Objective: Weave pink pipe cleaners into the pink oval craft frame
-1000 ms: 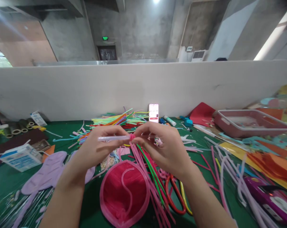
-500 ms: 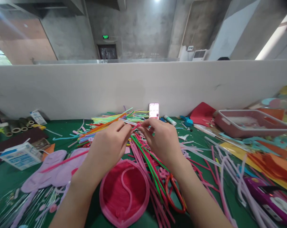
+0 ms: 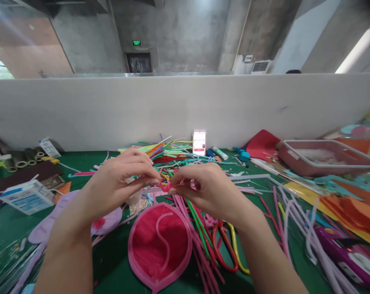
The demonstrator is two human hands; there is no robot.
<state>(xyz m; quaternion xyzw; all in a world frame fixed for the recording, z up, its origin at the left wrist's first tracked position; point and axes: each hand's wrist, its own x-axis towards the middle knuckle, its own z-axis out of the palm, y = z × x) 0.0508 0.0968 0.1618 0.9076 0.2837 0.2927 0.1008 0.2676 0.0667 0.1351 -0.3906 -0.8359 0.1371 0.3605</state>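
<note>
Above the middle of the table, my left hand and my right hand meet with thumbs and fingertips pinched. Between them is a small twisted length of pink pipe cleaner, partly covered by the fingers. A pink stem shows left of my left wrist. Below the hands lies a dark pink petal-shaped piece with a lighter fuzzy rim and a curved pink stem on it. To its right are long pink stems and green stems.
A heap of coloured pipe cleaners lies behind the hands, near an upright phone. Red scissor-like handles lie right of centre. Further right are a pink tray and a purple device. A white-blue box stands left.
Both hands have come lower and nearer, the left also shifting left. The pink twist between the fingertips has moved down with them and shows more clearly.
</note>
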